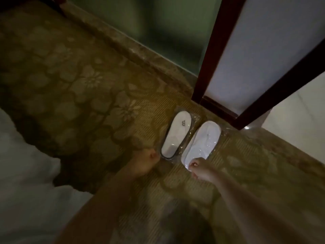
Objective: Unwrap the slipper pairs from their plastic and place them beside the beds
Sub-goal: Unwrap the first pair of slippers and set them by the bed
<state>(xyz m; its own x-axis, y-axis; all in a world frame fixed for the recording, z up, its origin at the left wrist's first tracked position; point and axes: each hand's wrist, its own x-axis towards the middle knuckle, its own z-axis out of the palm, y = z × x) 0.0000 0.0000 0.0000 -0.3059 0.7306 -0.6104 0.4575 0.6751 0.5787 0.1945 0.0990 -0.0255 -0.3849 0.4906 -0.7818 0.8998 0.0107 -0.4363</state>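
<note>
Two white slipper packs in clear plastic lie side by side on the patterned carpet (pixel 84 88). The left pack (pixel 176 134) shows a small dark logo and a dark sole edge. The right pack (pixel 202 140) is glossier, its plastic crinkled. My left hand (pixel 146 162) rests at the near end of the left pack, fingers curled; whether it grips the plastic I cannot tell. My right hand (pixel 200 169) pinches the near end of the right pack.
White bedding (pixel 26 169) fills the lower left. A dark red wooden door frame (pixel 216 55) with pale panels stands just behind the packs. A green wall (pixel 158 23) and stone skirting run along the back. Pale tiled floor (pixel 295 124) lies at right.
</note>
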